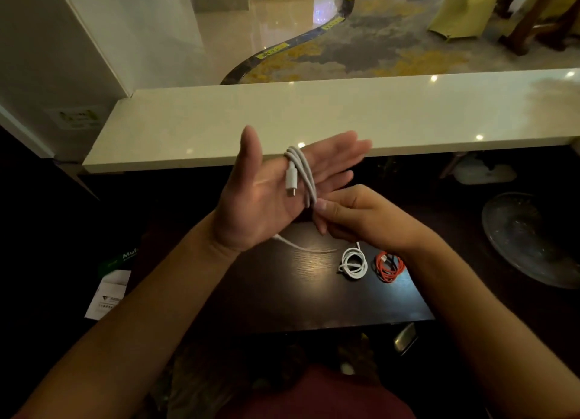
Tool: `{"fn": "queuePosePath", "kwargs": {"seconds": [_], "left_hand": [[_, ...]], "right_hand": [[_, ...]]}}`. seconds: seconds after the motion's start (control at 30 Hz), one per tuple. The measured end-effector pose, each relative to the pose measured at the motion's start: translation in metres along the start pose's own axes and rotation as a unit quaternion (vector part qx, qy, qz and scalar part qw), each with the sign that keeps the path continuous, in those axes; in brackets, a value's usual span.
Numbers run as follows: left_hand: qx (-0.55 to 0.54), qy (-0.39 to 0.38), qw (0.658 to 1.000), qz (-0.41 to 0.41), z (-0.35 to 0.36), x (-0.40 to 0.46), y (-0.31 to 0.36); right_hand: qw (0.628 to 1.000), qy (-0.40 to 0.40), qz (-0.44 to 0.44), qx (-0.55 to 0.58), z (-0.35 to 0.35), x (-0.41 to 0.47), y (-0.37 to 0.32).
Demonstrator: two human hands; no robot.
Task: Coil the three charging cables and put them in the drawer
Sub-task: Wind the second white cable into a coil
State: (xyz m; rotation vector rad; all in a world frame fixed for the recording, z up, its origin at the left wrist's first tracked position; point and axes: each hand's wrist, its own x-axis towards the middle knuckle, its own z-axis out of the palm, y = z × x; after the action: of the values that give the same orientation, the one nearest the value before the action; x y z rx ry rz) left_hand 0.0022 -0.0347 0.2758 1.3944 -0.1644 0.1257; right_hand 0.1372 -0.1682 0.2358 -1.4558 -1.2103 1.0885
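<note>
My left hand (266,196) is held up flat, palm toward me, fingers straight. A white charging cable (303,172) is looped around its fingers, with the plug lying on the palm. My right hand (354,214) pinches that cable just below the left palm's edge. The cable's loose tail trails down onto the dark desk (282,293). On the desk lie a coiled white cable (354,263) and, to its right, a coiled orange cable (389,266). No drawer can be made out.
A pale stone ledge (314,117) runs across behind the desk. A glass dish (530,240) sits at the right. A green and white packet (113,280) lies at the left. A metal object (406,337) shows below the desk's front edge.
</note>
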Motion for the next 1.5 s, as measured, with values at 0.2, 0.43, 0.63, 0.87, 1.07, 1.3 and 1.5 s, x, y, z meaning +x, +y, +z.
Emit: {"fn": "queuePosePath", "kwargs": {"seconds": [0.2, 0.43, 0.63, 0.87, 1.07, 1.3, 1.5], "left_hand": [[0.083, 0.097, 0.991, -0.047, -0.017, -0.002, -0.029], [0.125, -0.031, 0.972, -0.198, -0.001, -0.011, -0.039], [-0.195, -0.143, 0.968, -0.066, 0.024, -0.009, -0.011], [-0.329, 0.012, 0.943, 0.053, 0.008, -0.003, 0.002], [-0.265, 0.158, 0.949, 0.065, -0.007, -0.001, -0.015], [-0.244, 0.203, 0.947, 0.036, -0.003, -0.004, -0.017], [-0.250, 0.209, 0.945, 0.037, 0.007, -0.008, -0.018]], "right_hand": [[0.952, 0.006, -0.059, -0.299, -0.002, -0.021, -0.029], [0.962, -0.021, -0.107, -0.250, -0.030, -0.015, -0.066], [0.997, 0.031, -0.074, -0.005, -0.040, -0.002, -0.029], [0.998, 0.033, -0.003, 0.053, 0.001, -0.010, -0.001], [0.980, 0.154, -0.081, -0.099, 0.021, -0.023, -0.012], [0.982, 0.101, -0.160, -0.003, 0.023, -0.028, -0.026], [0.929, 0.216, -0.262, -0.150, 0.016, -0.016, -0.035]]}}
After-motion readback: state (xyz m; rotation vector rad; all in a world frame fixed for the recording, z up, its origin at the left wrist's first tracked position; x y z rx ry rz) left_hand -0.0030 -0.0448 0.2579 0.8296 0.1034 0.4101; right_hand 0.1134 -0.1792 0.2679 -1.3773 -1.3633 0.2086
